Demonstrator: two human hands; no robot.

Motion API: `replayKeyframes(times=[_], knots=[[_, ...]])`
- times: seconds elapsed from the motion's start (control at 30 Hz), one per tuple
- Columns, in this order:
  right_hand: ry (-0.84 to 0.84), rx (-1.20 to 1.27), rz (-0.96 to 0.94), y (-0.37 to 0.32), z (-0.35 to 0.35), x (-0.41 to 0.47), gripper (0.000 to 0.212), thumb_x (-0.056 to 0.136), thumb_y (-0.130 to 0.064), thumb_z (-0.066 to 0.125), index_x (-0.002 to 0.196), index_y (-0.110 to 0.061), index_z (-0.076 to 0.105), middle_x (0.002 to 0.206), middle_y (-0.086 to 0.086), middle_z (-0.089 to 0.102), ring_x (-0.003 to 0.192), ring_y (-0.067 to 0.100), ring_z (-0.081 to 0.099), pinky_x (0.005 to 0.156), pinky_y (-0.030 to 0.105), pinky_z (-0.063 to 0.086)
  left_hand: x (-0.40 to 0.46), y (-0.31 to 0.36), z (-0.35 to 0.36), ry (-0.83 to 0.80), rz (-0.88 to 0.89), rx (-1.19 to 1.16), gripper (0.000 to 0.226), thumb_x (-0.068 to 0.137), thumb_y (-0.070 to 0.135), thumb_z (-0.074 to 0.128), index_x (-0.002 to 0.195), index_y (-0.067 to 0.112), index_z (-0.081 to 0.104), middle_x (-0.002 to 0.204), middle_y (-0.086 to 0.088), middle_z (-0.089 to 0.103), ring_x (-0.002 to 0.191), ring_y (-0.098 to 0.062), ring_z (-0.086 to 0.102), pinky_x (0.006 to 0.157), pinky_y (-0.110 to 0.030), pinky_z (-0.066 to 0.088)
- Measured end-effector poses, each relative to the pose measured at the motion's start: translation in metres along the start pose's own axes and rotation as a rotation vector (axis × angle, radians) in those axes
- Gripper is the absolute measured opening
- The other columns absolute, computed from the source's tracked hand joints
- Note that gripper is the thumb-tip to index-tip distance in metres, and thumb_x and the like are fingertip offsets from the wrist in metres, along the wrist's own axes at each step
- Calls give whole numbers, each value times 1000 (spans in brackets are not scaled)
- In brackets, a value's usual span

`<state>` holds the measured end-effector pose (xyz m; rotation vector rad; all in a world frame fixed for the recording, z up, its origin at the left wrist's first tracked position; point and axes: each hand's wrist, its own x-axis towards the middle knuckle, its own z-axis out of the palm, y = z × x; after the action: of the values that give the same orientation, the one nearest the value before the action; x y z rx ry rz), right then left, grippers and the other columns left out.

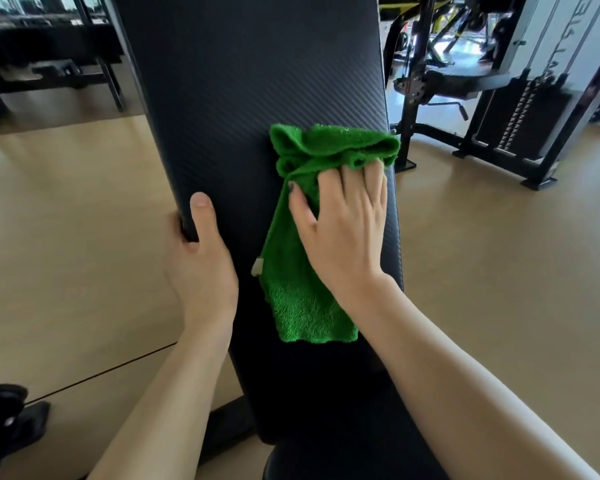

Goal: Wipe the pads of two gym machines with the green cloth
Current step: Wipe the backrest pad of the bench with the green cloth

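Lying crumpled on the right half of a long black pad [243, 98] with a fine diagonal weave is a fluffy bright green terry cloth [302, 299], bunched into folds at its top and hanging flat below, a small white tag on its left edge. A pale wooden floor [66, 209] spreads around, with a black weight-stack machine [520, 126] at right. The left hand [201, 265] grips the pad's left edge, thumb on top; the right hand [343, 220] presses the cloth with its fingers nearly straight.
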<state>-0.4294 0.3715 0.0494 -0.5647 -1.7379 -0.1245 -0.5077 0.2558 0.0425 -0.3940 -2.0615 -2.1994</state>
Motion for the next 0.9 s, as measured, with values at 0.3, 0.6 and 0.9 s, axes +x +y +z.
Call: replayKeyframes(times=[0.3,0.6,0.9], knots=[[-270,204,1,-14,5,-56,21,96,-14,51,101,-2,67,88,12,65,81,30,55,67,38,44,1,1,1,19,-17,-16,34,100,56,44,95,29,63,87,16,67,76,11,61,62,-3,42],[-148,72,162,10,35,67,45,104,-33,38,133,-4,56,122,12,66,113,31,59,100,40,40,0,-1,0,-24,6,21,41,101,58,40,86,23,55,74,12,55,64,1,52,62,-14,43],[-279,26,452,6,4,-81,39,102,-30,32,118,-5,57,113,13,63,102,35,55,93,41,37,0,3,3,5,-7,70,37,102,57,38,88,27,54,76,14,55,62,12,51,58,-5,38]])
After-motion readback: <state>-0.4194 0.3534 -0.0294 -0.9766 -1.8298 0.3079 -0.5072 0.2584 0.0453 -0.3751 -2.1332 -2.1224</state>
